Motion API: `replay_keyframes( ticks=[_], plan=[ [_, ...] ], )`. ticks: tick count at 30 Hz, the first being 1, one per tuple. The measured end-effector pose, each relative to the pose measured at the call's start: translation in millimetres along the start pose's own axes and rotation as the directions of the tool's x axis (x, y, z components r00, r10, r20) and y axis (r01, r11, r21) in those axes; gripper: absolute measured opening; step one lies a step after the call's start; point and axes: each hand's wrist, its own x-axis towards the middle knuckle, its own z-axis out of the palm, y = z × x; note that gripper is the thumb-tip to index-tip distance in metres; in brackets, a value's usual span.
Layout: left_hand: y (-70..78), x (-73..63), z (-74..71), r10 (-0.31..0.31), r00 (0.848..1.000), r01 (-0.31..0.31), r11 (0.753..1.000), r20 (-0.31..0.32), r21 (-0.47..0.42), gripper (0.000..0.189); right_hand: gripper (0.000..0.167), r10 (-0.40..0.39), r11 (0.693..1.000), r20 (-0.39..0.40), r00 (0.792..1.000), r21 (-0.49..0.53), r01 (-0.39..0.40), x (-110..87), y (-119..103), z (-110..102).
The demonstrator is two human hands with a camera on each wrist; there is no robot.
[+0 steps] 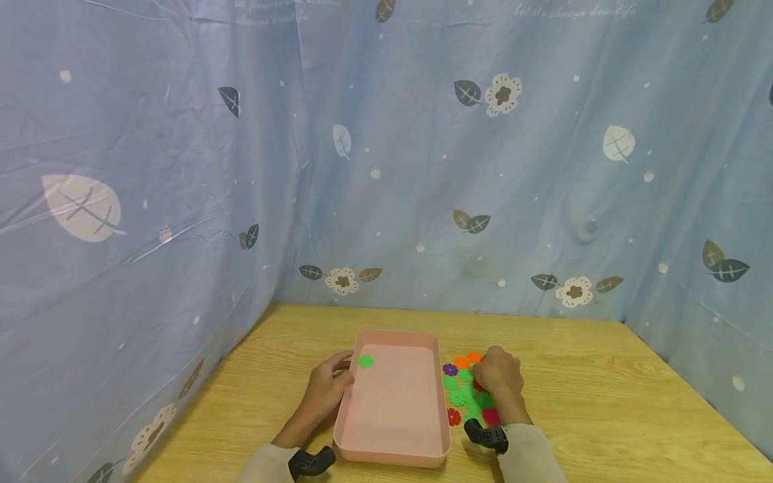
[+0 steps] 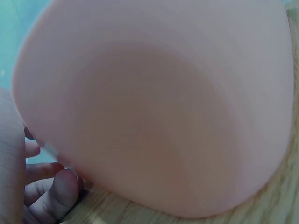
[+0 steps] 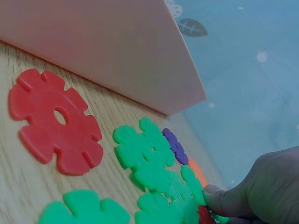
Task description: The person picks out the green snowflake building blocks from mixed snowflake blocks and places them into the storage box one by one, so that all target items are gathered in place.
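Observation:
A pink rectangular tray (image 1: pixel 392 402) stands on the table with one green snowflake disc (image 1: pixel 366 361) inside, near its far left corner. My left hand (image 1: pixel 326 388) holds the tray's left side; in the left wrist view its curled fingers (image 2: pixel 58 193) meet the outer wall. To the right of the tray lies a cluster of flat plastic snowflake discs, mostly green (image 1: pixel 459 397). Over the far right of the cluster, my right hand (image 1: pixel 500 376) reaches down. Its thumb (image 3: pixel 219 198) touches the discs beside a red one (image 3: pixel 205 214), and the other fingertips are hidden.
Other discs in the cluster include a purple one (image 1: pixel 449 369), orange ones (image 1: pixel 461 363), a red one (image 1: pixel 453 417) and a dark pink one (image 1: pixel 491 416). Under everything is a wood-grain table (image 1: pixel 604 402). A blue patterned curtain (image 1: pixel 410 168) hangs behind and along both sides.

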Motion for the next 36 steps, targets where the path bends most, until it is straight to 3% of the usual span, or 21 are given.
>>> replay_keyframes(
  ticks=[6, 13, 15, 18, 23, 28, 32, 36],
  plan=[
    [1.8, -0.6, 0.4, 0.002, 1.0, -0.002, 1.0, -0.003, 0.017, 0.052, 0.04, -0.058, 0.997, -0.009, 0.998, 0.059, 0.059, -1.9, -1.1, -1.1],
    [6.3, 4.9, -2.4, 0.019, 1.0, -0.019, 1.0, -0.005, 0.019, 0.051, 0.017, -0.119, 0.983, -0.076, 0.99, 0.131, 0.128, -0.9, -13.1, -8.0],
    [7.3, 6.7, -4.1, 0.022, 1.0, -0.021, 1.0, -0.01, 0.021, 0.051, 0.017, -0.157, 0.973, -0.118, 0.981, 0.151, 0.174, -2.0, -19.8, -11.1],
    [5.4, 6.7, -4.5, 0.015, 1.0, -0.015, 1.0, -0.009, 0.015, 0.052, 0.016, -0.24, 0.947, -0.189, 0.952, 0.172, 0.273, -3.8, -30.7, -13.2],
    [1.7, 1.9, -2.8, -0.006, 1.0, 0.006, 1.0, -0.012, 0.007, 0.052, 0.007, -0.368, 0.884, -0.292, 0.883, 0.183, 0.429, -10.1, -52.3, -10.7],
    [0.8, 0.1, -1.4, -0.003, 1.0, 0.003, 1.0, -0.011, 0.017, 0.052, 0.007, -0.422, 0.84, -0.318, 0.849, 0.215, 0.498, -13.1, -76.4, -7.1],
    [0.7, 0.1, -1.2, 0.004, 1.0, -0.004, 1.0, -0.002, 0.03, 0.051, 0.005, -0.444, 0.818, -0.277, 0.852, 0.263, 0.512, -15.5, -97.2, -3.4],
    [1.9, 1.1, -1.7, 0.019, 1.0, -0.019, 0.999, 0.001, 0.043, 0.049, 0.004, -0.434, 0.801, -0.2, 0.878, 0.36, 0.478, -18.6, -117.8, 3.3]
  ],
)
